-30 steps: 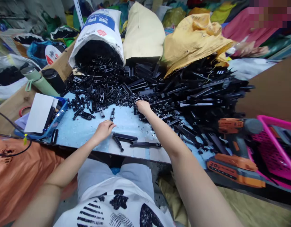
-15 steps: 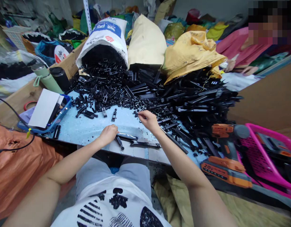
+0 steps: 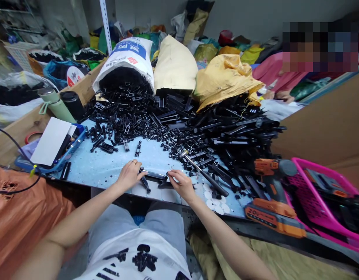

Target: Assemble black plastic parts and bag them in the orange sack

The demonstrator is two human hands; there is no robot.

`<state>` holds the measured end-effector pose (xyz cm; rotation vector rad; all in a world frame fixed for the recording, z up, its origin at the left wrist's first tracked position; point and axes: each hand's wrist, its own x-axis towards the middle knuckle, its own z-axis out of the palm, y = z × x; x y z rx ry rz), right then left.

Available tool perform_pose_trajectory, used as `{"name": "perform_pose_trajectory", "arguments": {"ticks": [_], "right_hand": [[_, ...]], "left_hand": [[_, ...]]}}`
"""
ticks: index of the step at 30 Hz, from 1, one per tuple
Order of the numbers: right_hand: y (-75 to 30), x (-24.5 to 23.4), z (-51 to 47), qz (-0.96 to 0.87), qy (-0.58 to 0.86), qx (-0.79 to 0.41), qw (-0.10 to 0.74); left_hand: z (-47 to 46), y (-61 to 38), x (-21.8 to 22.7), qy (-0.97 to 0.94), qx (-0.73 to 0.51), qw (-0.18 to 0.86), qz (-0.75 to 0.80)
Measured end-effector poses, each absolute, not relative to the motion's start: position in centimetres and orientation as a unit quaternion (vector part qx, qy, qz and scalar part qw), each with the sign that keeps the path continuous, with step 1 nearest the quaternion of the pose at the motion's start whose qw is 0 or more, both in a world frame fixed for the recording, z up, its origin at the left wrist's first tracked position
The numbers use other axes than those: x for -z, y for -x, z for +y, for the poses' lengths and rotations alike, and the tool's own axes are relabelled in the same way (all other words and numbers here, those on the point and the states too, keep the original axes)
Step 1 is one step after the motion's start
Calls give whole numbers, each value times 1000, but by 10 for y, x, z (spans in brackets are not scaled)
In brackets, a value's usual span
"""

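My left hand (image 3: 129,174) closes on the left end of a long, glossy black bar (image 3: 156,174) lying near the table's front edge. Beside that hand, a short black link with a round end (image 3: 146,184) points toward me. At the bar's right end my right hand (image 3: 181,186) pinches with thumb and fingertips; a tiny dark piece (image 3: 167,174) shows there, too small to name. Beyond the hands stands a single black clip-like part (image 3: 137,148). A hammer (image 3: 207,173) lies to the right of my right hand, its head on the loose screws (image 3: 175,142).
Black parts spill from a white sack (image 3: 126,58), a cream sack (image 3: 176,64) and a yellow sack (image 3: 228,77). At right are a cordless drill (image 3: 272,198) and a pink basket (image 3: 316,194); at left, a blue basket (image 3: 77,142) and a green bottle (image 3: 58,103). White discs (image 3: 217,204) lie front right. Another person sits beyond.
My right hand has come from the edge of the screw pile back toward me, to the bar's right end. The left hand stays at the bar's left end. The view has shifted slightly.
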<state>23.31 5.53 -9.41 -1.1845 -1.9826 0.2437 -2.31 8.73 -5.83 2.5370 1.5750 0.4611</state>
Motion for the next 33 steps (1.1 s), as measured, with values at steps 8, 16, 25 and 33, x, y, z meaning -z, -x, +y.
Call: {"name": "perform_pose_trajectory", "arguments": {"ticks": [8, 16, 25, 33], "right_hand": [[-235, 97, 52, -787, 474, -95, 384], [-242, 99, 51, -817, 459, -93, 337], [-258, 133, 49, -874, 415, -61, 246], [-265, 118, 61, -894, 383, -81, 219]], "left_hand": [[55, 23, 80, -839, -330, 47, 430], [59, -23, 83, -900, -223, 95, 361], [90, -44, 95, -935, -73, 146, 314], [76, -37, 97, -919, -129, 156, 338]]}}
